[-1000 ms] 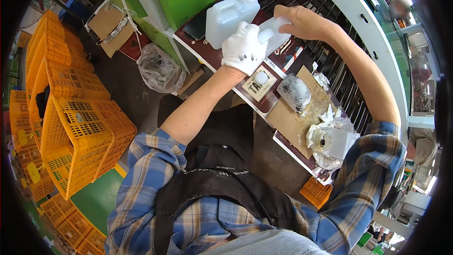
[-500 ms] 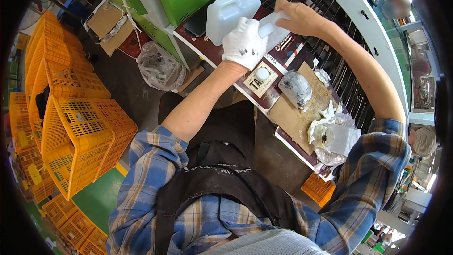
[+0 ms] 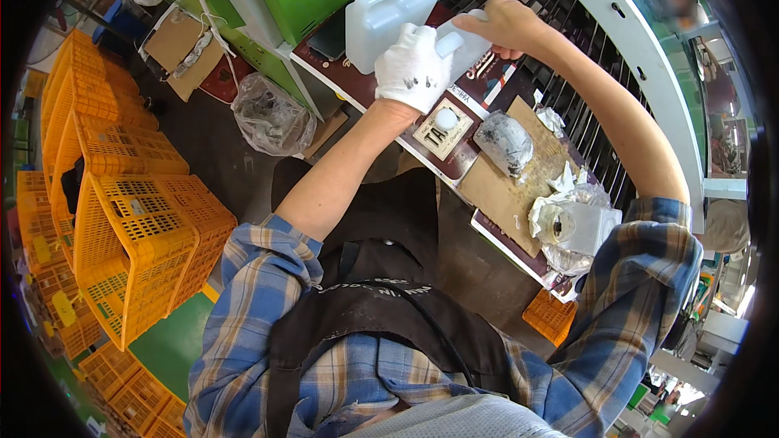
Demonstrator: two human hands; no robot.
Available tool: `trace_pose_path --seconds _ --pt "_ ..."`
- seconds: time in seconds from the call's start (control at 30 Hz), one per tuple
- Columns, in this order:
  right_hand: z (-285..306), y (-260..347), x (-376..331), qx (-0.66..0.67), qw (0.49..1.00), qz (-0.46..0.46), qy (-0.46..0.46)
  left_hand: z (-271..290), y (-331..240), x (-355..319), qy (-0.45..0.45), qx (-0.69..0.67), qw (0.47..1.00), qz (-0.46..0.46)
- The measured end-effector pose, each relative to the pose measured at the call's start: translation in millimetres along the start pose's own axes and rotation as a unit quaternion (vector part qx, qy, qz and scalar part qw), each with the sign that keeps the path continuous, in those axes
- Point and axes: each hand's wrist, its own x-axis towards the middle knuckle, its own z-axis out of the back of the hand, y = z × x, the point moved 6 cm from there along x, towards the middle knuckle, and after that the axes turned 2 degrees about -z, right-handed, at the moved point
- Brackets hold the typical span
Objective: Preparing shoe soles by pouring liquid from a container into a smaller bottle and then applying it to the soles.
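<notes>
My left hand (image 3: 414, 70), in a white glove with dark smudges, is closed round the handle of a translucent white plastic jug (image 3: 471, 49). The jug lies tilted over the dark red printed tabletop (image 3: 345, 85). My bare right hand (image 3: 514, 26) grips its far right end, thumb along the top and fingers curled underneath. The jug's mouth is hidden there. Just left of the glove an uncapped second jug (image 3: 388, 23) of the same kind stands upright. A round white cap (image 3: 445, 119) lies on a cream printed patch of the tabletop, nearer to me.
On a cardboard sheet (image 3: 501, 200) sits a dark-stained plastic-wrapped lump (image 3: 505, 144). Beside it are crumpled plastic and a clear container (image 3: 557, 224). A rack of dark bars (image 3: 572, 57) runs behind the table. Orange crates (image 3: 150, 235) stand left, near a plastic-lined bin (image 3: 269, 118).
My right hand has turned at the jug's end; its fingers now curl below it. My left hand keeps its hold. The whole view has shifted slightly.
</notes>
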Motion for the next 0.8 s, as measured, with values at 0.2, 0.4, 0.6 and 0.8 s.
trace_pose_path --seconds 0.2,0.4,0.6,0.8 --pt "3.4 -1.3 2.7 -0.027 0.996 0.085 -0.014 -3.8 0.6 -0.2 0.007 0.010 1.000 0.000" --pt "6.2 0.8 -7.4 -0.134 0.938 0.307 -0.092 -3.3 -0.8 -2.0 0.007 0.004 1.000 -0.012" --pt "16.8 28.8 -15.2 -0.097 0.946 0.299 -0.079 -0.8 7.4 0.0 0.006 0.012 1.000 0.003" --pt "5.4 15.0 4.9 -0.126 0.987 0.072 -0.070 -2.2 -1.2 0.0 0.002 0.002 1.000 -0.001"
